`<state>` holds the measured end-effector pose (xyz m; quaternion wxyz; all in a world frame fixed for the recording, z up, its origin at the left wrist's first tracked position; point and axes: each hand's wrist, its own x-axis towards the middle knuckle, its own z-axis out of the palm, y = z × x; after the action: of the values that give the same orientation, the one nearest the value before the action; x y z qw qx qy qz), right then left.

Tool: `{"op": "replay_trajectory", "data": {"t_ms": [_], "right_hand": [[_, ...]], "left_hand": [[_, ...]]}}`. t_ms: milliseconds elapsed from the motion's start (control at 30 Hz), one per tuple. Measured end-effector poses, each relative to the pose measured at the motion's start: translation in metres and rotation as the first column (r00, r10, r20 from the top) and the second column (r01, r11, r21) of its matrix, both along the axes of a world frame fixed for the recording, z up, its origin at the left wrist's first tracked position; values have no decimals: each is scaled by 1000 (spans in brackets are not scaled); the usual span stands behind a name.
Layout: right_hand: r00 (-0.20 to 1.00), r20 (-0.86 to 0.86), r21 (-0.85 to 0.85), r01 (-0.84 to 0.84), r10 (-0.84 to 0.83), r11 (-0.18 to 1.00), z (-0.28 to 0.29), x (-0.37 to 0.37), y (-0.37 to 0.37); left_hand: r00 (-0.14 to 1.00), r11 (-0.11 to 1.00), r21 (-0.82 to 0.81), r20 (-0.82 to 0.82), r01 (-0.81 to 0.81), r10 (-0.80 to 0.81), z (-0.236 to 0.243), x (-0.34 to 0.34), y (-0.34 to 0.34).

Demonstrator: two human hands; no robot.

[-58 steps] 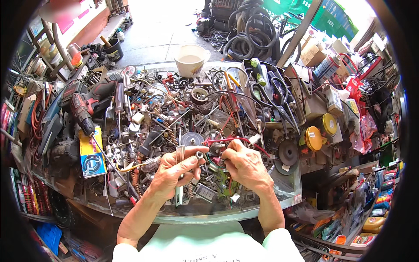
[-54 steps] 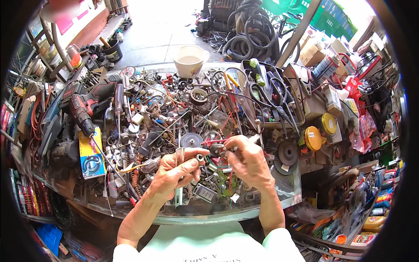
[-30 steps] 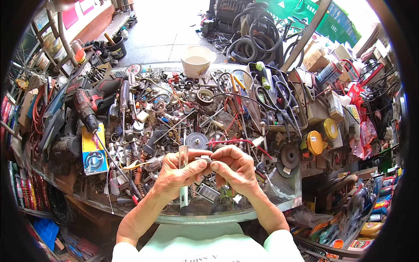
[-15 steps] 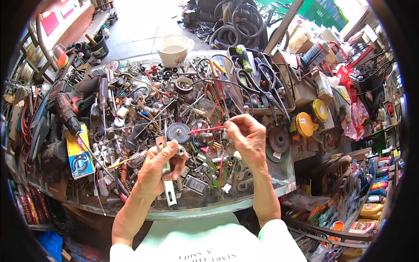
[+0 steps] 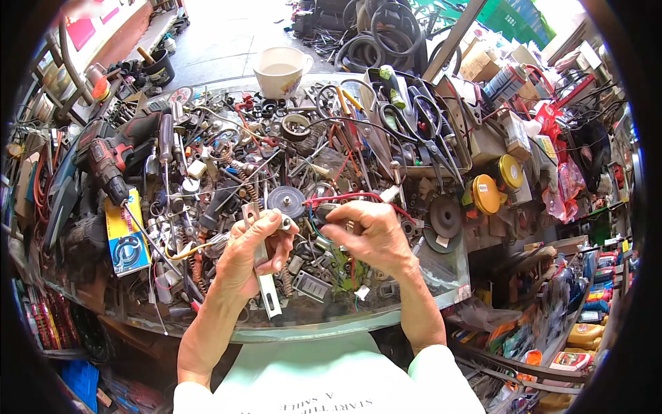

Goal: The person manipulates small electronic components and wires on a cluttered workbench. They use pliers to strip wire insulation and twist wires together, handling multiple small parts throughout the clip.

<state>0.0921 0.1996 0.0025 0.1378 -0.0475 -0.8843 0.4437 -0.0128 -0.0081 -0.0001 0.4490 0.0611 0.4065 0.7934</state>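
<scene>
My left hand [image 5: 240,261] is closed around a slotted metal strip [image 5: 269,298], which slants down toward the table's front edge. A small cylindrical metal piece [image 5: 285,224] is pinched at its thumb and forefinger. To the right, my right hand [image 5: 378,238] hovers over the heap of parts, fingers bent and thumb apart, with nothing visible in its grasp. Just beyond its knuckles a red wire [image 5: 365,196] stretches across the pile. A grey round disc [image 5: 287,200] with a centre hub lies between the hands.
Loose hardware covers the glass-topped table [image 5: 434,283]. A cordless drill [image 5: 110,162] and a yellow-blue box [image 5: 127,234] are on the left. A white mug [image 5: 279,79] stands at the back. Scissors [image 5: 427,134] rest in a tool tray on the right, near yellow round tins [image 5: 485,194].
My right hand has let go of the red wire and moved down and left, nearer my left hand. The wire now lies farther right. My left hand keeps its hold.
</scene>
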Motion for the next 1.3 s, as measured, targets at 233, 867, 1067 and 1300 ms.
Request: {"op": "replay_trajectory", "data": {"t_ms": [233,867,1067,1300], "right_hand": [[979,117,280,-197,170,940,0,7,-7],[964,259,401,-170,66,900,12,21,10],[978,201,394,-134,56,909,7,22,7],[949,307,507,-102,-68,856,15,22,-5]], "left_hand": [[1000,1000,-4,10,2,-2,-3,-2,-1],[1000,1000,-16,27,6,-5,-2,-3,0],[999,999,-9,22,43,-43,0,0,2],[999,999,7,26,32,-32,-1,-2,1]]}}
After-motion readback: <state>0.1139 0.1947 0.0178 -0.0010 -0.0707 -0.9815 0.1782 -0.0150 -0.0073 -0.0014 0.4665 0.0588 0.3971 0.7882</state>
